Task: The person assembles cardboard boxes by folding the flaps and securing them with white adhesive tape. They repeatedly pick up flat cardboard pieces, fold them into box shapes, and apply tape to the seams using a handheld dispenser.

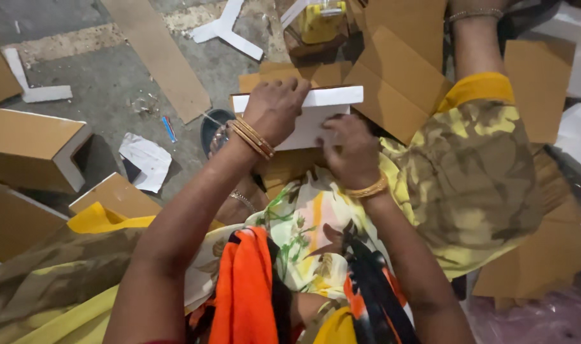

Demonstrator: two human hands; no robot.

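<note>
A flat white box (316, 114) with brown cardboard backing lies level above the lap.

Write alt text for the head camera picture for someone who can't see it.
Both hands, the left hand and right hand, grip a white box above a lap draped in patterned cloth. Brown cardboard sheets lie scattered on the grey floor.

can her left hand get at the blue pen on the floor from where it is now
Probably yes. The blue pen lies in the open on the bare floor, nothing over it. But the left hand is gripping the white box, so it would need to let go.
</note>
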